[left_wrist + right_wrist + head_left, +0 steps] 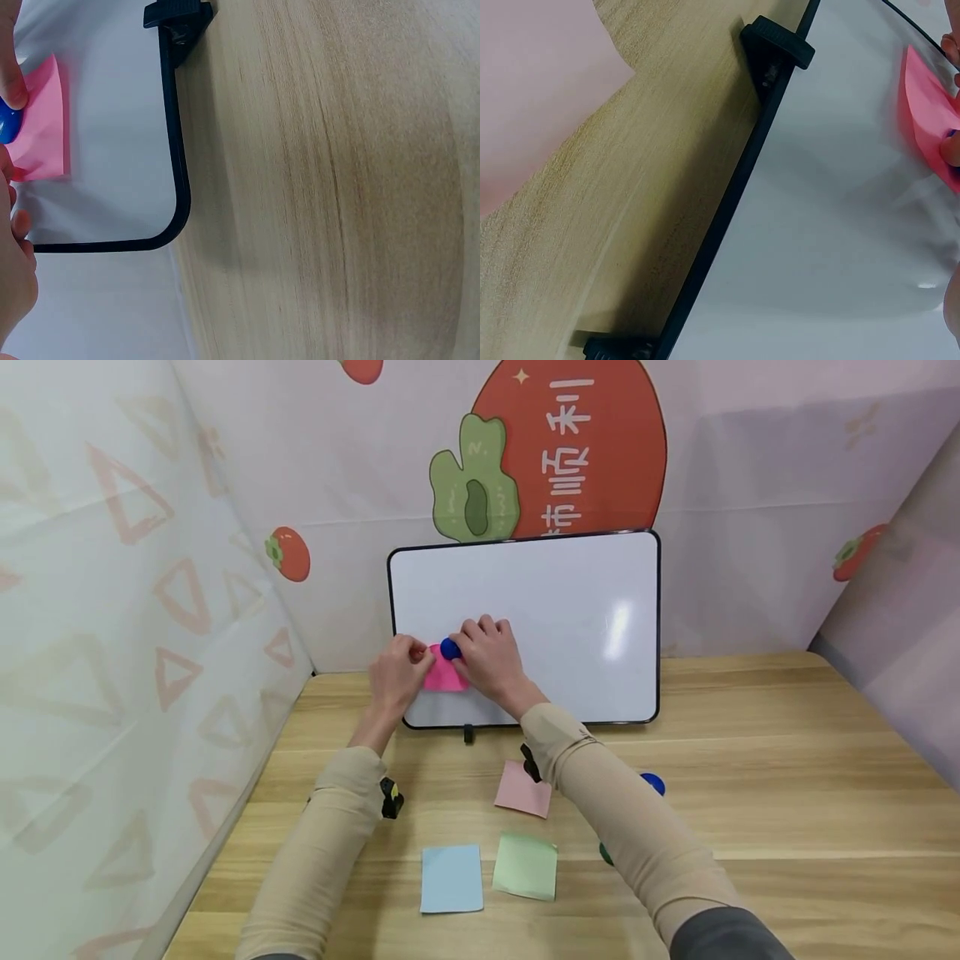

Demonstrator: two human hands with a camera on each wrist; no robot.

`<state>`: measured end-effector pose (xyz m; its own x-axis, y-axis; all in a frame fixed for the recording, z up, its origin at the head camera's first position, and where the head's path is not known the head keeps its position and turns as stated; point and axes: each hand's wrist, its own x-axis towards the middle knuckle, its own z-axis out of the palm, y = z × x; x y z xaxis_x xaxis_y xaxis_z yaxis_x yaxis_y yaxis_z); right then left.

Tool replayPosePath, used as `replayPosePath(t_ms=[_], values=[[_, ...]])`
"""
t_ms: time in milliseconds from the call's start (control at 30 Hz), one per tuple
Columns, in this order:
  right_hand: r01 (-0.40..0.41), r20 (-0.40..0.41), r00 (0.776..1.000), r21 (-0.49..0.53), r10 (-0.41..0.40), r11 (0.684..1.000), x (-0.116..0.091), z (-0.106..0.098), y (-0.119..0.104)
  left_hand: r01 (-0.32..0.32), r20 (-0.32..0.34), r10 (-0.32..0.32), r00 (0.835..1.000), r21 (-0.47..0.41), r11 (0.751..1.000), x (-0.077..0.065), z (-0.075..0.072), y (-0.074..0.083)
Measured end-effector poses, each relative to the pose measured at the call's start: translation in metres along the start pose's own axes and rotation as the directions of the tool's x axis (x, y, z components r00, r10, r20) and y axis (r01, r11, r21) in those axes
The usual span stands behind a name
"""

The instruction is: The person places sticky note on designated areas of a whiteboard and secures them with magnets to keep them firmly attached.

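A bright pink sticky note [446, 675] lies against the lower left of a black-framed whiteboard [577, 627]. My left hand [397, 672] pinches the note's upper left corner between thumb and finger. Over the note's top edge, a round blue magnet [450, 648] is held by my right hand [491, 658], its thumb below and its fingers bent above. The left wrist view shows the magnet [9, 122] on the pink note [45, 124], whose free corner stands slightly off the board. In the right wrist view the note [930, 112] curls outward near the thumb.
On the wooden table [750, 760] lie a pale pink note [522, 790], a blue note [452, 878] and a green note [525, 867]. Another blue magnet [653, 783] and a green round piece [606, 854] sit by the right sleeve. Black feet [776, 43] prop the board's lower edge.
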<state>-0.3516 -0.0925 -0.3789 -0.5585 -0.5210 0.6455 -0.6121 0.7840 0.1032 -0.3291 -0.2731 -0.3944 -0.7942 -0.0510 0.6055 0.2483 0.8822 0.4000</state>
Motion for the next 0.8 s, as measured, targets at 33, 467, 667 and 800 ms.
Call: replayPosePath(t_ms=[33,467,667,800], values=[[-0.001,0.000,1.000,-0.002,0.001,1.000,0.0003,-0.0001,0.0001,-0.001,0.002,0.001,1.000,0.004,1.000,0.0001,-0.0003,-0.0001],[-0.023,0.012,1.000,0.032,0.022,0.999,-0.0028,0.0027,0.0014,-0.016,0.017,0.016,1.000,0.005,1.000,-0.0012,-0.0043,0.0010],[-0.042,0.008,0.999,0.023,0.042,0.999,-0.0055,0.0039,-0.0019,-0.015,0.032,0.015,0.999,0.009,1.000,-0.0033,-0.0061,-0.0003],[-0.049,0.016,0.999,0.040,0.048,0.998,-0.0086,0.0019,-0.0038,-0.022,0.038,0.021,0.999,0.005,1.000,-0.0057,-0.0091,-0.0014]])
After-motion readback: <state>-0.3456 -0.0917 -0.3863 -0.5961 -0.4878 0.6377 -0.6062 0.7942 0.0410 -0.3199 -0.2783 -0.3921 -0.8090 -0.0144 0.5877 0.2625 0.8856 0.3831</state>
